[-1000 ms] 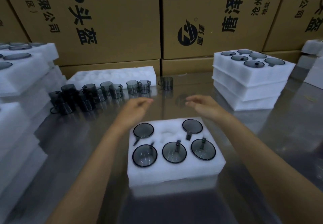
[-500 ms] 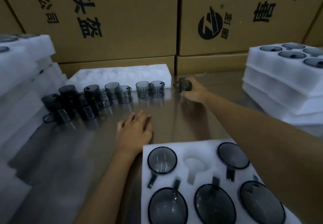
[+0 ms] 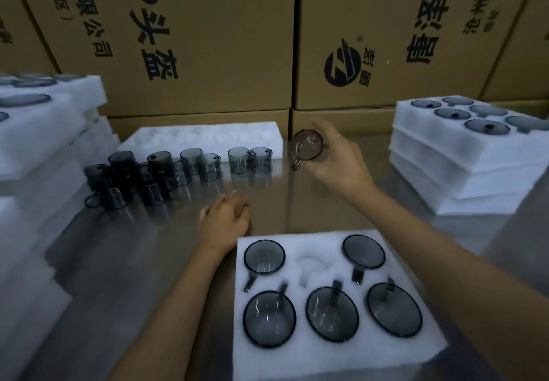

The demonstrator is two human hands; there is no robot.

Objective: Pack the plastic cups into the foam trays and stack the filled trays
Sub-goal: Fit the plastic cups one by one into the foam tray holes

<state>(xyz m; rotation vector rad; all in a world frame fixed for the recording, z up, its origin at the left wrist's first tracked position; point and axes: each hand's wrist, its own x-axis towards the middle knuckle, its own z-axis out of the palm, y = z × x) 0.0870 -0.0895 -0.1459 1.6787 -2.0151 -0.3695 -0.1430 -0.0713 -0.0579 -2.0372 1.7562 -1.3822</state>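
Step in hand: carrying one plastic cup (image 3: 307, 145) toward the near foam tray (image 3: 332, 351), judged the last cup for this tray.
Right hand (image 3: 335, 158): raised above the table (image 3: 133, 262), grip closed around the cup's wall, mouth turned toward the camera, handle hanging low at the left.
Left hand (image 3: 224, 221): resting on the table just beyond the tray's far left corner, grip released, holding nothing.
Doing it well: turn the mouth upward, line the handle with the slot cut toward the near side of the empty pocket (image 3: 309, 263), press straight down until the rim sits level with the foam; steady the tray with the free hand if it slides.
Near foam tray: five cups seated, one pocket bare in the middle of the far row.
Right stack (image 3: 463, 172): three trays, the top one filled with cups.
Loose cups (image 3: 178, 169): standing in a cluster on the table at the far left, in front of an empty tray (image 3: 208, 137).
Left stacks (image 3: 44, 131): more foam trays, blurred, some with cups.
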